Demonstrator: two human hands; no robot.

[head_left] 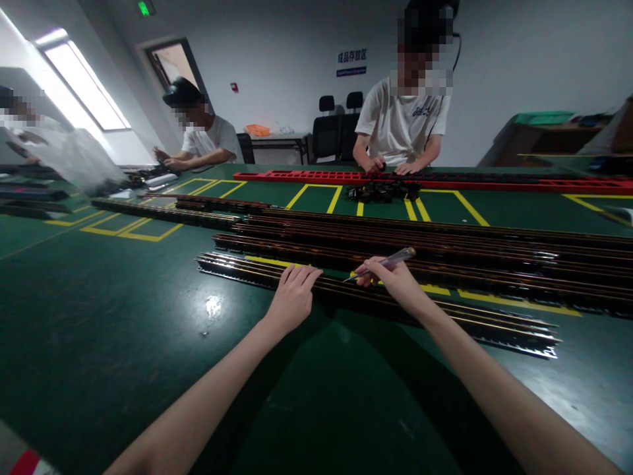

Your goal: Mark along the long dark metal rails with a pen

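Observation:
A long black rail with gold-coloured lines (499,323) lies across the table in front of me. My left hand (295,293) bends over its middle, fingers together and hooked across the top; the thumb is hidden. Pinched in my right hand (390,280) is a slim screwdriver (395,257) with a clear handle. It tilts, its thin tip pointing down left at the rail between my hands. Whether the tip touches the rail I cannot tell.
Just beyond lie several similar dark rails (445,244). Farther back are a long red rack (306,176) and a pile of black parts (380,191). One co-worker (405,125) stands opposite; another (208,138) works at the left. A plastic bag (82,158) lies far left.

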